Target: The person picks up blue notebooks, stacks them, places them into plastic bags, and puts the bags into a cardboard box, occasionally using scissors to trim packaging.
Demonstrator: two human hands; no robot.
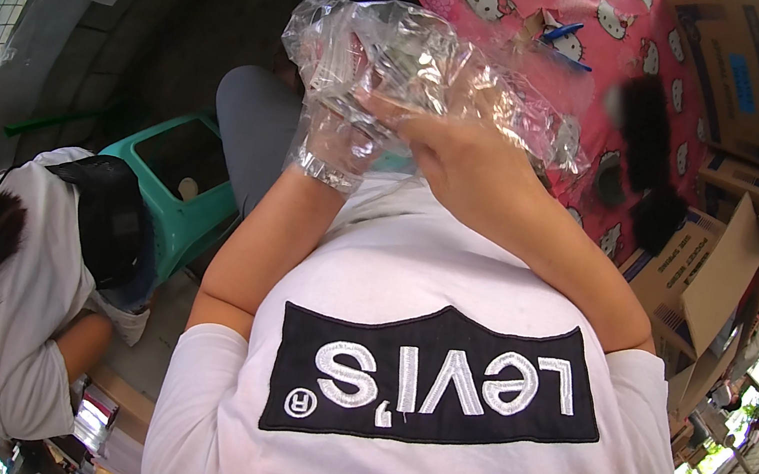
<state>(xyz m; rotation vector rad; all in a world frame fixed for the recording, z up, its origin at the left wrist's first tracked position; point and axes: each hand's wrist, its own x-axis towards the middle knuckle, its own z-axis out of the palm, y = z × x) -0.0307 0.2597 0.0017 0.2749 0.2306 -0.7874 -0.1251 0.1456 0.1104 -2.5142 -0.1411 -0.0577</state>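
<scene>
A crinkled clear plastic bag (414, 40) is up in front of my chest, over the edge of the pink-covered table. My left hand (339, 123) is inside it, with the plastic gathered around the wrist. Glare and folds in the film hide most of that hand's fingers. From the right, my right hand (470, 157) reaches across and pinches the film beside the left hand, fingers closed. Part of the bag trails to the right over the table.
The pink patterned tablecloth (502, 0) bears blue pen-like things (565, 34) and dark fluffy items (649, 148). Cardboard boxes (698, 273) stand at the right. To the left are a green plastic stool (164, 219) and another person in a white shirt (28, 327).
</scene>
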